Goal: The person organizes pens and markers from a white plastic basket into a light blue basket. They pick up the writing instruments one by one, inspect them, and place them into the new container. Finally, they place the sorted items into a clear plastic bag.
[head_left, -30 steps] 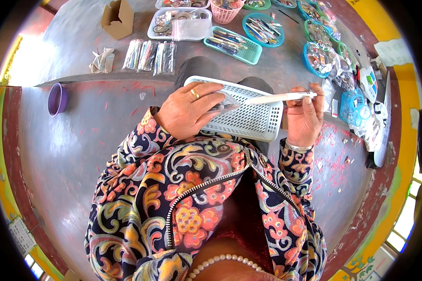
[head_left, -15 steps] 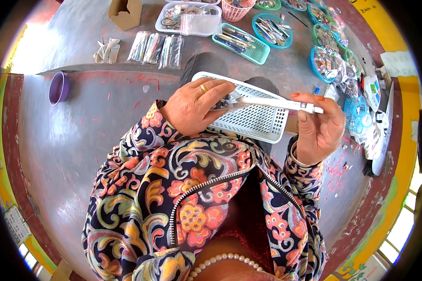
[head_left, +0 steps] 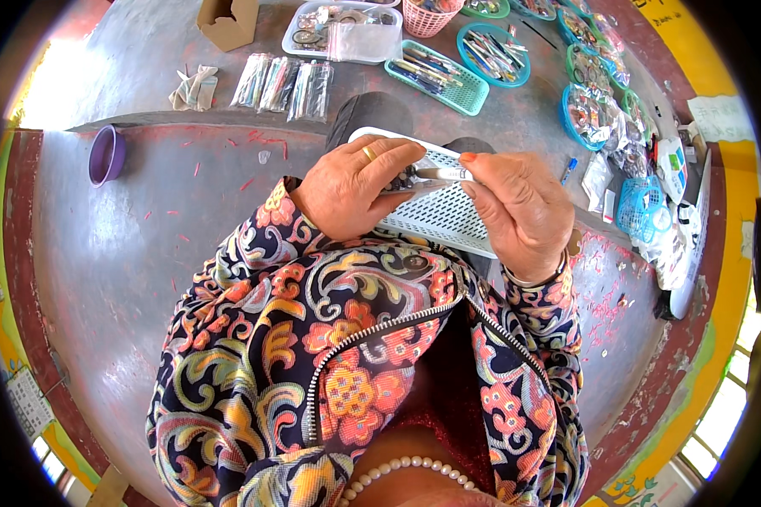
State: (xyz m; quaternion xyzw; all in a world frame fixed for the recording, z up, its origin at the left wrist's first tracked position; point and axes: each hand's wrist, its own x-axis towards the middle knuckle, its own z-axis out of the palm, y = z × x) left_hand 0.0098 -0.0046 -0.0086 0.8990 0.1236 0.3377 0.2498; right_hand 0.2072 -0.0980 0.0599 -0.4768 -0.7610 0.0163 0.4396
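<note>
My left hand (head_left: 351, 186) is closed on a clear plastic bag (head_left: 412, 183) with something dark inside, partly hidden by the fingers. Between the thumb and forefinger of my right hand (head_left: 526, 207) is a white pen (head_left: 445, 173). Its front end lies at the mouth of the bag; I cannot tell how far in it reaches. Right below both hands, a white perforated plastic basket (head_left: 444, 218) rests over my lap, its left end covered by my left hand and its right end by my right.
Ahead stand a green basket of pens (head_left: 461, 89), a round blue basket of pens (head_left: 516, 78) and a clear tub (head_left: 376, 52). Bagged pens (head_left: 271, 84) and a glove (head_left: 194, 89) lie left of them. A purple bowl (head_left: 107, 158) stands farther left; more baskets (head_left: 585, 118) line the right.
My right hand has moved left, carrying the white pen toward the bag, and now covers the pen's rear part. My left hand has stayed nearly still.
</note>
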